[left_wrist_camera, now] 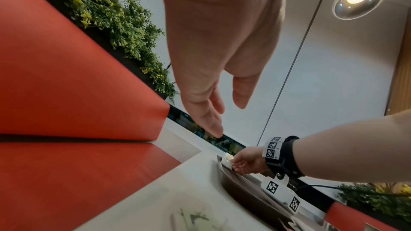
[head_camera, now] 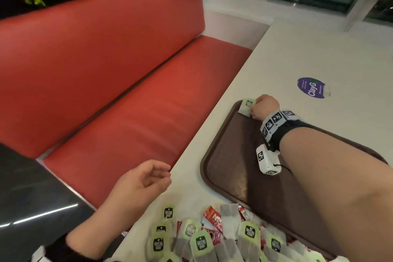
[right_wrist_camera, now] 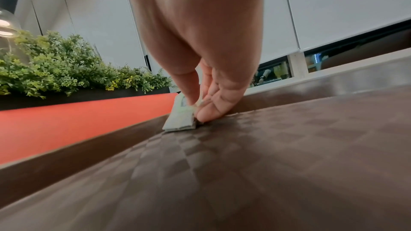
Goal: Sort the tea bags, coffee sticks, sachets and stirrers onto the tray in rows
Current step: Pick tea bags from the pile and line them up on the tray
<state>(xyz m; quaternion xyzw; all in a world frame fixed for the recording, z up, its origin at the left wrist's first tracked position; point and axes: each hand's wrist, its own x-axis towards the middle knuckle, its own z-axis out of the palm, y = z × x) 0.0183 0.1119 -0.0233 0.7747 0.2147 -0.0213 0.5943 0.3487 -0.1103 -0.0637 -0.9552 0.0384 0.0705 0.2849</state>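
Brown tray (head_camera: 223, 155) takes 1 tea bag (head_camera: 246, 107), pinched by the right hand (head_camera: 264, 106) into its far corner, likely starting a row; left hand (head_camera: 140, 181) hovers loosely open beside the pile (head_camera: 212, 238).

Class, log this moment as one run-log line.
right hand: pinches tea bag at tray far corner | left hand: open, idle | pile: unsorted

Green-tagged tea bag (head_camera: 246, 108) – tray's (head_camera: 229, 151) far corner (tilted)
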